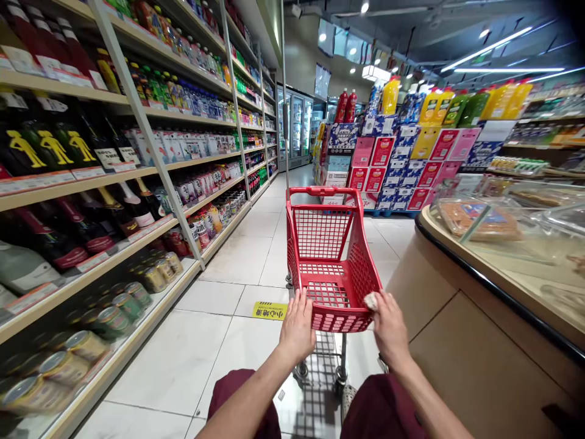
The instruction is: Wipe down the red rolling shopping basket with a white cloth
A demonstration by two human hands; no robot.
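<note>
Nearest, the maroon knees point(384, 408) are bent and set apart, with the left forearm point(249, 393) and the right forearm point(432, 399) slanting forward and inward past them. The left hand point(297, 326) lies back up on the near left corner of the cart point(361, 262), its fingers nearly straight, close together and pointing forward; the palm is hidden, so I cannot tell whether it grips. The right hand point(390, 323) is at the near right corner, turned inward with bent fingers, holding a small white wad point(371, 300) at the fingertips against the rim. The red cart stands upright just ahead of the knees, between the two hands, its basket toward the person and the handle point(324, 191) at the far end. On the tiles just left of it lies a yellow sign point(267, 310). Close on the right is a curved counter point(450, 329) with a clear food pack point(478, 219) on top; along the left run shelves point(91, 183) of bottles and cans. Beyond the cart, boxes point(384, 151) are stacked with red bottles point(346, 107) and others above, and glass-door fridges point(295, 122) stand farthest back.
</note>
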